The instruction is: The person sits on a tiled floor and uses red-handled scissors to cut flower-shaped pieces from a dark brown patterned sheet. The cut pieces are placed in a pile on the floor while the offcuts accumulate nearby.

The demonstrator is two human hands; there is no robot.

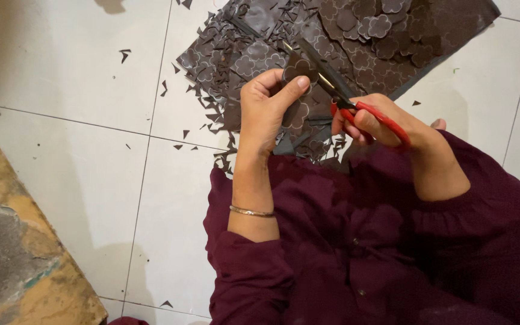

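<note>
The left hand [266,111] is curled nearly closed, thumb and fingertips pinching a small dark brown flower-shaped piece [299,67] and holding it up just above the dark patterned sheet [452,30] spread on the white tiled floor [61,78]. A thin metal bangle [251,211] circles that wrist. The right hand [386,123] is closed through the red handles of the scissors [338,90], fingers wrapped through the loops; the dark blades point up and to the left from this hand and meet the edge of the piece that the left hand pinches. How wide the blades stand apart is hard to tell, since they blend into the dark sheet behind them.

On the sheet, beyond the scissors, lies a heap of cut flower shapes [380,27], and outlines of the same shape are marked over the part left of the blades. Small triangular offcuts [209,99] are scattered along the sheet's left edge and out onto the tiles. The sheet's near edge is hidden behind both hands and the maroon sleeves [356,241], and its far side runs out of the top of the view. Left of the sheet, well apart from it, a worn, stained ledge [19,253] fills the lower corner
</note>
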